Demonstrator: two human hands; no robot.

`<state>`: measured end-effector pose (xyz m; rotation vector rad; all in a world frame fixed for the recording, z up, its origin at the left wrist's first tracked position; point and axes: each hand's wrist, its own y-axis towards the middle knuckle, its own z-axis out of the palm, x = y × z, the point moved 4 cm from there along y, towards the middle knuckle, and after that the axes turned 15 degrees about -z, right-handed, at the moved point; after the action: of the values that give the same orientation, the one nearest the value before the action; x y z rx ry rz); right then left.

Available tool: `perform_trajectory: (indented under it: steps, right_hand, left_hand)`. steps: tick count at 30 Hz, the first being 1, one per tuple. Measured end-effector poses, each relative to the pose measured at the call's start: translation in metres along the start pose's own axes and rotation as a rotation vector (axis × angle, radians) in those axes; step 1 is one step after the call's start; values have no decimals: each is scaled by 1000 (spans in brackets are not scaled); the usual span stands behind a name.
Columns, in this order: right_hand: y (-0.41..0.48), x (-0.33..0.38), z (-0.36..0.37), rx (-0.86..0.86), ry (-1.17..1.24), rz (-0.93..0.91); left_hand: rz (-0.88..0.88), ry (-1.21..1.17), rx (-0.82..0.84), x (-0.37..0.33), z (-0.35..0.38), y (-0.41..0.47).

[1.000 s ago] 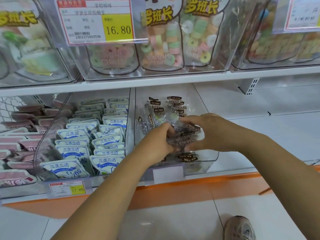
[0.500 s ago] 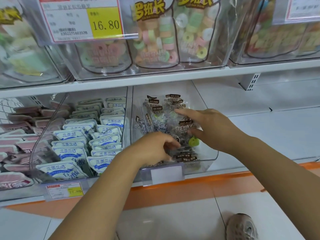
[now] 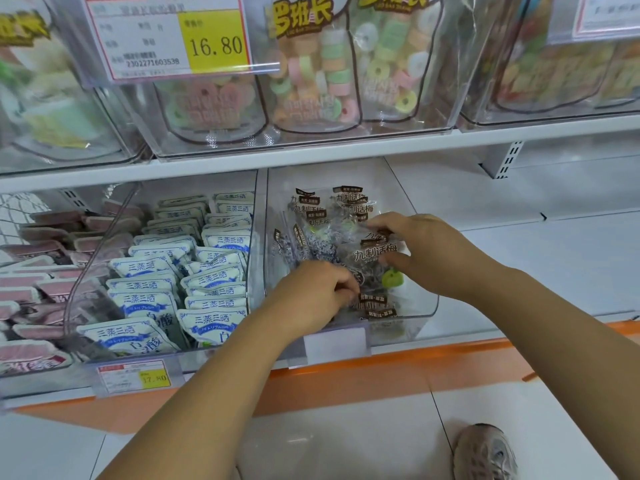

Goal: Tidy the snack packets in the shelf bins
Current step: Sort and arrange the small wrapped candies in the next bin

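A clear plastic bin (image 3: 427,308) on the lower shelf holds several see-through plum snack packets (image 3: 332,216) with brown labels. My right hand (image 3: 429,252) pinches the front packet (image 3: 375,254) between fingers above and thumb below. My left hand (image 3: 317,294) is inside the bin at its front left, fingers curled down into the packets lying there; its fingertips are hidden.
The clear bin to the left holds rows of white-and-blue packets (image 3: 207,271), and pink packets (image 3: 45,289) fill the bin beyond it. Candy-ring bags (image 3: 311,71) sit in bins on the upper shelf (image 3: 346,150). Bare white shelf (image 3: 554,258) lies right of the bin. My shoe (image 3: 485,452) is below.
Both hands held one bundle of packets together a second ago. They have parted: the right hand moved up and back with a packet, the left dropped to the bin's front left.
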<state>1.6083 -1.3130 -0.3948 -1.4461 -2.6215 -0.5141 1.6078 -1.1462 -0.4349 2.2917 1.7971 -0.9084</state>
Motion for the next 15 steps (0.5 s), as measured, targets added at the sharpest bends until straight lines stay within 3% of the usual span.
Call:
perform_trajectory:
  steps: [7, 12, 15]
  right_hand:
    - [3, -9, -13, -72, 122, -70]
    - [2, -9, -7, 145, 126, -63]
    - [-5, -2, -7, 238, 68, -62]
  left_hand:
    - [-82, -394, 10, -5, -8, -4]
    - [-99, -293, 53, -1, -6, -8]
    - [-139, -186, -62, 3, -6, -13]
